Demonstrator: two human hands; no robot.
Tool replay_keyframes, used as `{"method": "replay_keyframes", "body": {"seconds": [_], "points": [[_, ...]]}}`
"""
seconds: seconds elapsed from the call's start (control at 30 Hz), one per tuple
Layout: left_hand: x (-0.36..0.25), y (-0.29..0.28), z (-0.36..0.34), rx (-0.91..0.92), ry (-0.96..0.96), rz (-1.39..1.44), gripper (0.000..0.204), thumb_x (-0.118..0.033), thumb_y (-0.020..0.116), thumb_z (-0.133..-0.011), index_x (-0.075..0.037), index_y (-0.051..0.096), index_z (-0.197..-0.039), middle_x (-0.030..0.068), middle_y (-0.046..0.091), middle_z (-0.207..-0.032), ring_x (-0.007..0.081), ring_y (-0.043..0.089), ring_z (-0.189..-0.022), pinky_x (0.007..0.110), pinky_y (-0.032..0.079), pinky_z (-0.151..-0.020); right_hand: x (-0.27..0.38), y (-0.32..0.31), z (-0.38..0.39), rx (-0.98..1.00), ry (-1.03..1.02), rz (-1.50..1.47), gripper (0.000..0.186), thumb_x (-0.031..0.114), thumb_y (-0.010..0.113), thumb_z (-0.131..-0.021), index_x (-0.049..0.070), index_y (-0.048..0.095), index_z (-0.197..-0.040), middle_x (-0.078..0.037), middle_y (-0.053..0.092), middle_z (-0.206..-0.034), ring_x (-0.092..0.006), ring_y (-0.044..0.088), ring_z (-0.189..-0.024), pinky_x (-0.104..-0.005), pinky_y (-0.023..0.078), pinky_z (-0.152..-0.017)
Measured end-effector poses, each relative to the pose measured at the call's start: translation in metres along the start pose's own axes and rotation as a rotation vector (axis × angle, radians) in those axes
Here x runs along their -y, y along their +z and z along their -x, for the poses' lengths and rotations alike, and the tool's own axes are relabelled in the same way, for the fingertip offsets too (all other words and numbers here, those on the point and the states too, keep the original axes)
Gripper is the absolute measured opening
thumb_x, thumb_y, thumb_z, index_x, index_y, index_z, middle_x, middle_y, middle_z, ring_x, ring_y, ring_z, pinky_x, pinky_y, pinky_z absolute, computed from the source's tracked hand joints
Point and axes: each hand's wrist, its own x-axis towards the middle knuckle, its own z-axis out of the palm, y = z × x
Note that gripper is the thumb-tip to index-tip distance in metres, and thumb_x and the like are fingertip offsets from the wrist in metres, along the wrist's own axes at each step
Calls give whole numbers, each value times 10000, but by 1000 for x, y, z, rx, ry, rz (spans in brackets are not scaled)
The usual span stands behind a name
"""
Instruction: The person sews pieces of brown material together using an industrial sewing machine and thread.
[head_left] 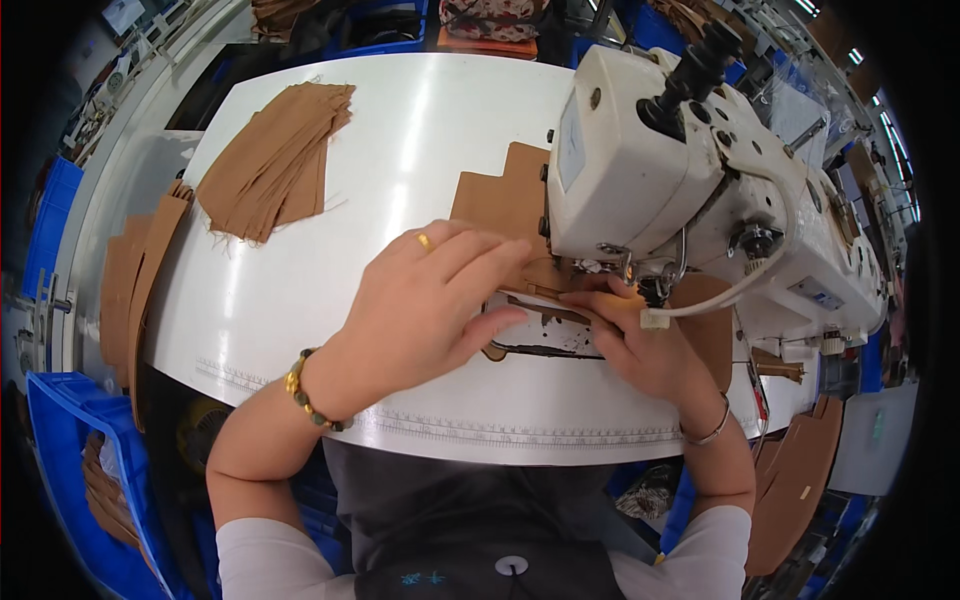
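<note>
A brown fabric piece (497,199) with a stepped edge lies flat on the white table, its right part passing under the head of the sewing machine (630,160). My left hand (440,290) is over its near left edge, thumb and fingers apart, with nothing seen in its grasp. Close to the needle area, my right hand (635,330) has its fingers together on the fabric's near edge, pinching it. The fingertips there are partly hidden by the machine's fittings. Between the hands shows a dark-edged, spotted machine plate (540,328).
A fanned stack of brown fabric pieces (275,165) lies at the table's far left. More brown pieces hang over the left edge (150,280) and at the right (797,485). A blue bin (85,440) stands at lower left. A printed ruler (480,437) runs along the near edge.
</note>
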Motion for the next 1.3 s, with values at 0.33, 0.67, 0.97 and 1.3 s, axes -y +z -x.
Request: {"method": "replay_keyframes", "body": {"seconds": [0.33, 0.67, 0.97, 1.3], "points": [[23, 7, 45, 94, 74, -191, 294, -80, 771, -781, -67, 733, -1072, 67, 695, -1203, 254, 675, -1002, 351, 585, -849, -1, 10, 3, -134, -168, 203, 435, 43, 690, -820, 59, 712, -1255, -148, 643, -1204, -326, 675, -1024, -400, 541, -908], [12, 11, 6, 72, 87, -233, 389, -149, 783, -830, -68, 680, -1196, 67, 687, -1274, 269, 656, -1187, 434, 528, -990, -3, 12, 7, -126, -198, 429, 493, 263, 780, -820, 105, 715, -1282, -146, 666, -1258, -332, 668, -1062, -451, 517, -910], [1, 58, 16, 228, 57, -210, 500, -339, 698, -939, -34, 648, -1331, 116, 599, -1425, 305, 553, -1337, 450, 498, -1038, -4, -7, 26, 93, 5, 562, 883, 466, 810, -763, 117, 509, -1516, -162, 403, -1594, -407, 386, -1463, -496, 377, -1171], [3, 67, 21, 192, 115, -246, 445, -321, 639, -985, -41, 646, -1330, 113, 614, -1419, 304, 566, -1339, 465, 478, -1071, -44, -98, 138, -548, -240, 825, 560, 455, 515, -1068, -60, 732, -1049, -178, 751, -995, -314, 700, -808, -382, 546, -715]]}}
